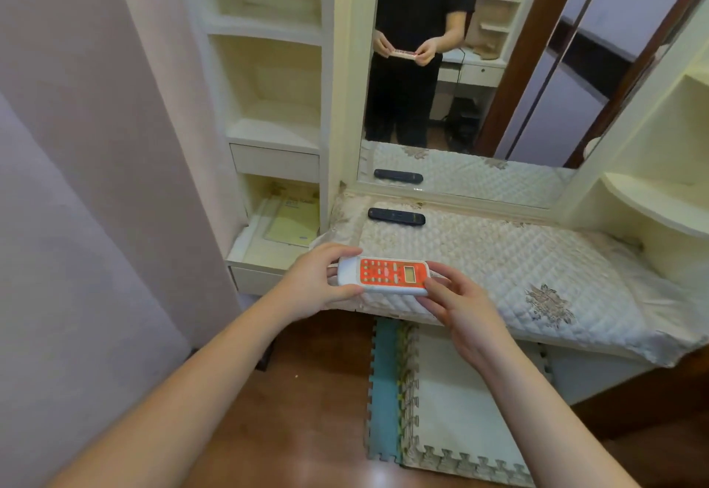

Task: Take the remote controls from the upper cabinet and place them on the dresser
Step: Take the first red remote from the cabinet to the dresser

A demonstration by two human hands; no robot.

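Observation:
A white remote with an orange button face (387,274) lies level between my two hands, over the front left edge of the dresser (537,257). My left hand (318,280) grips its left end, fingers above and thumb below. My right hand (456,303) pinches its right end. A black remote (396,216) lies on the dresser's quilted white cover, at the back near the mirror. The dresser top has a floral patch toward the front right.
The mirror (479,77) behind the dresser reflects a person and the black remote. Cream shelves stand on the left (268,104) and right (660,196); a booklet (293,219) lies in the lower left niche. Foam floor mats (441,403) lie below the dresser. A pale wall is on the left.

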